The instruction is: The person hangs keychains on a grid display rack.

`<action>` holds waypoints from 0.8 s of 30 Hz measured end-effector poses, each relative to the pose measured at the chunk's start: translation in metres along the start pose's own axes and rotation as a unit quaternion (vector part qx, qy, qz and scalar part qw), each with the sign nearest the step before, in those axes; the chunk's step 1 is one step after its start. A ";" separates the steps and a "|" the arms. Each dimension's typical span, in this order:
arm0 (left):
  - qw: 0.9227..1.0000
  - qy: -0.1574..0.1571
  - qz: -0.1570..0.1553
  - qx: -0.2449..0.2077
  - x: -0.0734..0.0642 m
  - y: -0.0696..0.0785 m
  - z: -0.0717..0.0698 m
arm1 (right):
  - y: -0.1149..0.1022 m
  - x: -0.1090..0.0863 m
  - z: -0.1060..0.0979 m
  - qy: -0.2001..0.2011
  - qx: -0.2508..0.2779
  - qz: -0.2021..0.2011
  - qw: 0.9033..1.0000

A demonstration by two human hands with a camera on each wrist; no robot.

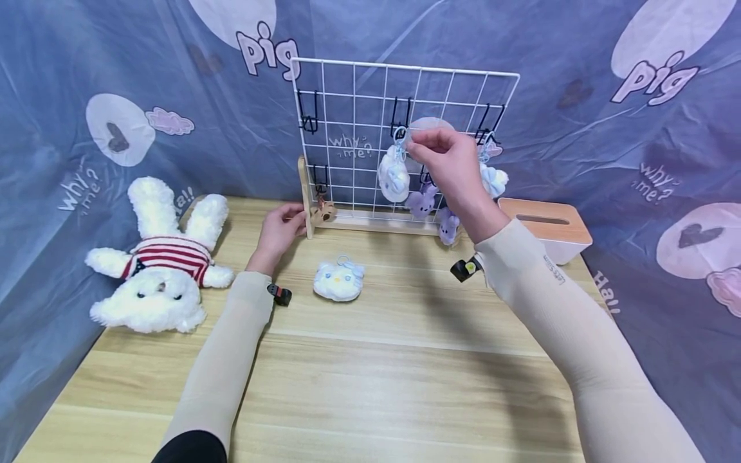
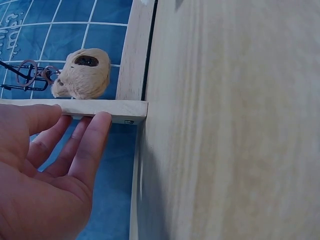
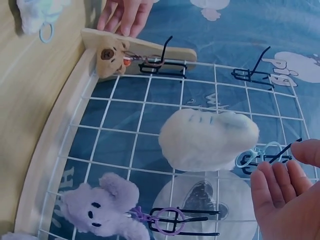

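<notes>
A white plush keychain (image 1: 393, 177) hangs at the grid rack's middle, its light-blue ring (image 3: 272, 148) around a black hook (image 3: 280, 159). Beside that ring is my right hand (image 1: 451, 164), thumb and fingers apart in the right wrist view. My left hand (image 1: 280, 228) touches the outer face of the rack's wooden side board (image 2: 100, 107) with nearly straight fingers. Just inside that board hangs a brown bear keychain (image 2: 82, 75). On the table lies a white cat-face plush keychain (image 1: 338, 281) with a light-blue ring, in front of the rack.
The white wire grid (image 1: 353, 122) carries several black hooks. Two purple plush keychains (image 1: 422, 200) and another white one (image 1: 494, 181) hang towards its right. A wood-topped tissue box (image 1: 544, 222) stands right; a white teddy bear (image 1: 164, 276) lies left. Patterned cloth (image 1: 231, 128) backs the table.
</notes>
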State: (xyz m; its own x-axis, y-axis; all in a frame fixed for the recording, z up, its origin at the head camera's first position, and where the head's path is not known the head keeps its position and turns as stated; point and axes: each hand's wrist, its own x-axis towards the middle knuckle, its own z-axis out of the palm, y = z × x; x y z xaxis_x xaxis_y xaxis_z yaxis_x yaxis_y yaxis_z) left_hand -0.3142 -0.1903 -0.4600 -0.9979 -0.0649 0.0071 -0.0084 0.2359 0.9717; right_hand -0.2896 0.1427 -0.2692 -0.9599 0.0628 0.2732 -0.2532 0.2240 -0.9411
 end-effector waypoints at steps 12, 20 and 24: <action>1.000 -0.001 -0.001 0.004 -0.002 0.001 0.000 | 0.006 -0.030 -0.002 -0.026 0.016 0.010 0.999; 1.000 -0.003 0.000 -0.004 -0.001 0.001 0.000 | 0.007 -0.055 0.005 -0.074 0.021 0.027 0.997; 1.000 -0.001 0.002 0.000 -0.001 0.000 0.000 | 0.008 -0.065 0.010 -0.093 0.010 0.037 0.995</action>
State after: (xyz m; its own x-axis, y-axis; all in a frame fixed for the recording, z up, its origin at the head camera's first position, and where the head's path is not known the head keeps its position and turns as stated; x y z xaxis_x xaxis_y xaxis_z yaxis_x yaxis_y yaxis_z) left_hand -0.3128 -0.1904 -0.4599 -0.9980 -0.0629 0.0109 -0.0043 0.2364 0.9716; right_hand -0.2308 0.1304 -0.2969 -0.9811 -0.1033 0.1638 -0.1822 0.2062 -0.9614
